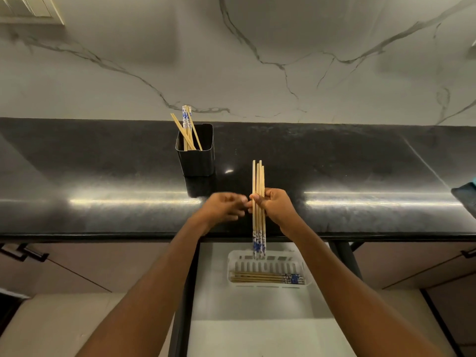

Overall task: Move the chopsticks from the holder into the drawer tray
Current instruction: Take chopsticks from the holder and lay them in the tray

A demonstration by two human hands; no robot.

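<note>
Gripping blue-ended wooden chopsticks (258, 181), the right hand (279, 207) hovers over the part-filled white slotted tray (231, 264); more wait in the black metal holder (198, 161); the left hand (222, 207) is too blurred to read.

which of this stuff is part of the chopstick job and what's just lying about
Job: black holder; holder chopsticks; chopstick bundle gripped by the right hand; white drawer tray; tray chopsticks.
Lying about: dark object at right counter edge; cabinet handle, lower left.
</note>
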